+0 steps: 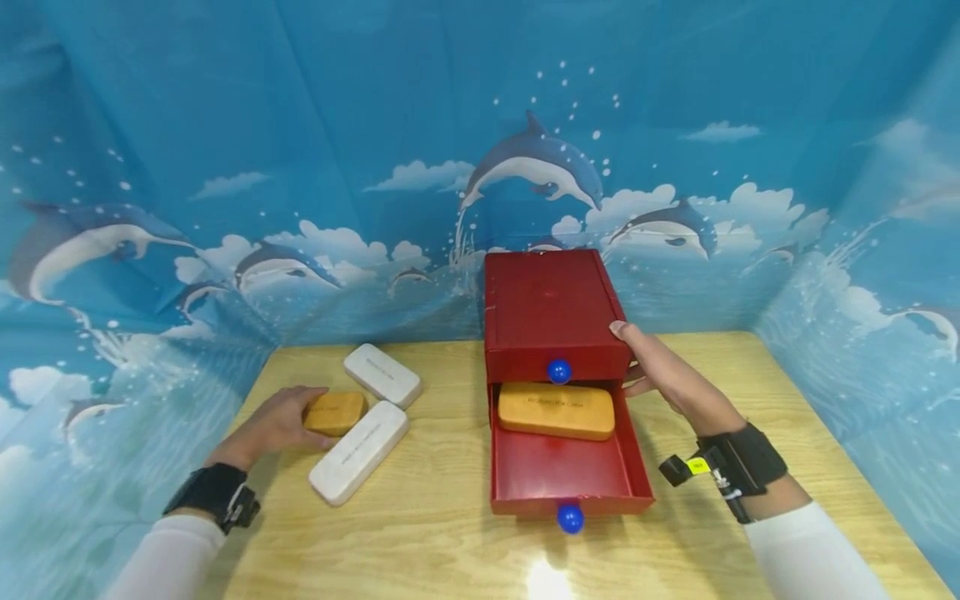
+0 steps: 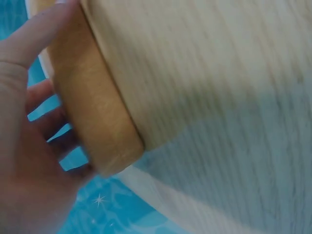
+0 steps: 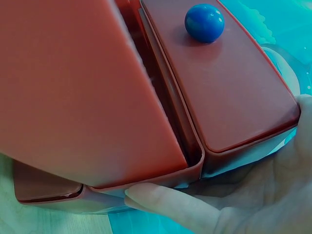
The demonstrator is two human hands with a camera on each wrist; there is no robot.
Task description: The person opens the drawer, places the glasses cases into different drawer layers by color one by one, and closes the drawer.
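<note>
1. Yellow case (image 1: 339, 413), beside white cases (image 1: 358, 453) at left of table (image 1: 435, 517), gripped by curled left hand (image 1: 281, 422).
2. Red chest (image 1: 551, 304) touched at side by right hand (image 1: 667, 371), fingers extended.
3. Step judged as pick-up; lift clear of white cases called for.

Case (image 1: 556, 412) in drawer (image 1: 562, 475), three cases (image 1: 358, 454) left of cabinet (image 1: 551, 304), cabinet on table (image 1: 427, 533)

The head view is bright, white glare pooling on the near tabletop (image 1: 442, 508) — while the dimmer left wrist view blurs the yellow case (image 2: 95, 95) near a broad, grayish shadow.
</note>
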